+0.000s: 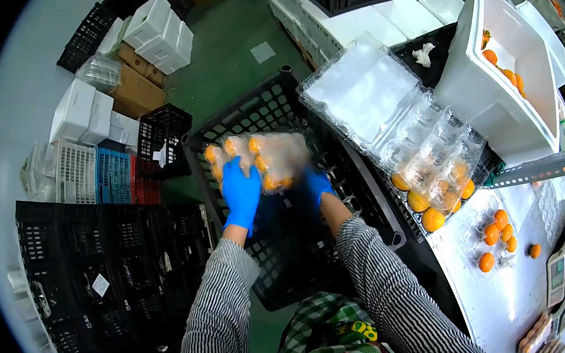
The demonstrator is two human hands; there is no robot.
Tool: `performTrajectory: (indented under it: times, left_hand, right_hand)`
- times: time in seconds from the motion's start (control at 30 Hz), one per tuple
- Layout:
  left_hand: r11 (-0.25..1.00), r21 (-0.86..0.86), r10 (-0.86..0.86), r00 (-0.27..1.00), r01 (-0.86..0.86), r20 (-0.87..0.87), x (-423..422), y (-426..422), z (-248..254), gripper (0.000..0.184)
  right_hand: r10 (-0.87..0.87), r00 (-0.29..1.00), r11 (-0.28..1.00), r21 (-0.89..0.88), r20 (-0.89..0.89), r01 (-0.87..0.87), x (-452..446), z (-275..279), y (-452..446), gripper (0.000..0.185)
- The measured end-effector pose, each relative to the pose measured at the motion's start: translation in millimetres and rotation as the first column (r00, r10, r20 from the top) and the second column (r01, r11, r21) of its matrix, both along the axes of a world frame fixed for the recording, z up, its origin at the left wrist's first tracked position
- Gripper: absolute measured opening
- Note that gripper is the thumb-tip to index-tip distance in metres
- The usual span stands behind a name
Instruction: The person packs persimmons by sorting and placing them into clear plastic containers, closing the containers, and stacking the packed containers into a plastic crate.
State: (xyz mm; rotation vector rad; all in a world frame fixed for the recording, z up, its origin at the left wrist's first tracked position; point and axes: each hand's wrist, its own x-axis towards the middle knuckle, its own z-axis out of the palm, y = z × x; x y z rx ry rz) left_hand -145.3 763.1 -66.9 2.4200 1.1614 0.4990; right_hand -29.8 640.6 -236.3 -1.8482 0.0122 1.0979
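Observation:
A clear plastic pack of orange fruit lies in the far part of a black plastic crate. My left hand, in a blue glove, rests on the near left side of the pack with its fingers spread over it. At the pack's right end is my right hand, also gloved in blue; its fingers are partly hidden by a dark blur, so its grip is unclear. Right of the crate stands an open clear tray with orange fruit at its near end.
A white foam box holding orange fruit stands at the upper right. On the right table are loose fruit and a scale. Stacked black crates fill the lower left, with coloured crates and white boxes beyond.

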Motion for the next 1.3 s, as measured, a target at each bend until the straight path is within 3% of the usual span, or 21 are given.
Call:
performTrajectory:
  times: [0.03,0.13,0.23,0.33,0.43,0.53,0.6,0.63,0.7,0.73,0.8,0.83,0.9,0.93,0.97,1.07,1.23,1.3]
  left_hand:
    - [0.999,0.032,0.03,0.999,-0.03,-0.011,-5,1,10,0.047]
    - [0.999,0.037,0.039,0.983,-0.033,-0.178,-6,8,19,0.04]
    - [0.997,-0.006,0.068,0.956,-0.073,-0.284,4,8,20,0.038]
    - [0.994,0.017,0.104,0.94,-0.104,-0.327,12,16,15,0.037]
    - [0.986,-0.042,0.136,0.927,-0.16,-0.35,16,23,19,0.036]
    - [0.978,-0.09,0.148,0.932,-0.188,-0.332,18,35,20,0.037]
    - [0.974,-0.104,0.152,0.922,-0.201,-0.357,15,41,12,0.038]
    - [0.942,-0.242,0.164,0.947,-0.234,-0.275,12,46,3,0.039]
    - [0.826,-0.506,0.223,0.968,-0.249,-0.113,2,54,-13,0.041]
    - [0.798,-0.543,0.265,0.961,-0.262,-0.074,5,47,-3,0.041]
    - [0.738,-0.617,0.347,0.938,-0.273,-0.001,10,34,15,0.042]
    - [0.802,-0.535,0.322,0.947,-0.265,0.013,6,34,12,0.041]
    - [0.904,-0.354,0.267,0.963,-0.238,0.034,-5,35,4,0.039]
    - [0.899,-0.36,0.286,0.957,-0.249,0.052,-8,35,7,0.039]
    - [0.894,-0.364,0.306,0.949,-0.261,0.07,-11,35,12,0.038]
    - [0.909,-0.325,0.294,0.954,-0.26,0.058,-11,30,30,0.037]
    - [0.938,-0.285,0.189,0.981,-0.196,-0.052,-15,34,24,0.034]
    - [0.963,-0.244,0.125,0.992,-0.116,0.02,-18,28,23,0.033]
  right_hand:
    - [-0.129,0.984,0.978,0.148,-0.122,0.146,0,29,-5,0.074]
    - [-0.137,0.989,0.991,-0.015,-0.054,0.136,9,9,6,0.069]
    - [-0.202,0.977,0.965,-0.156,0.064,0.21,6,15,19,0.085]
    - [-0.42,0.902,0.899,-0.182,-0.098,0.398,10,72,14,0.082]
    - [-0.411,0.895,0.885,-0.161,0.173,0.437,7,-34,27,0.085]
    - [-0.428,0.897,0.892,0.113,-0.11,0.439,5,-25,23,0.086]
    - [-0.454,0.885,0.89,-0.024,-0.102,0.454,4,5,24,0.083]
    - [-0.47,0.878,0.882,-0.095,-0.095,0.462,4,12,24,0.081]
    - [-0.374,0.915,0.92,-0.19,-0.155,0.343,10,22,25,0.077]
    - [-0.325,0.927,0.932,-0.233,-0.189,0.279,12,17,26,0.075]
    - [-0.286,0.955,0.956,-0.095,-0.076,0.279,3,-6,32,0.073]
    - [-0.27,0.963,0.963,-0.027,-0.016,0.269,-2,-9,33,0.072]
    - [-0.35,0.935,0.936,0.024,-0.057,0.351,-13,-7,40,0.07]
    - [-0.386,0.919,0.919,0.049,-0.078,0.39,-19,-14,45,0.069]
    - [-0.239,0.969,0.962,0.149,0.059,0.228,-22,-23,52,0.07]
    - [-0.088,0.954,0.911,0.364,-0.287,0.193,-17,54,65,0.078]
    - [0.125,0.989,0.949,0.3,-0.076,-0.097,-10,36,68,0.077]
    - [0.188,0.982,0.947,0.265,0.001,-0.181,-3,32,61,0.076]
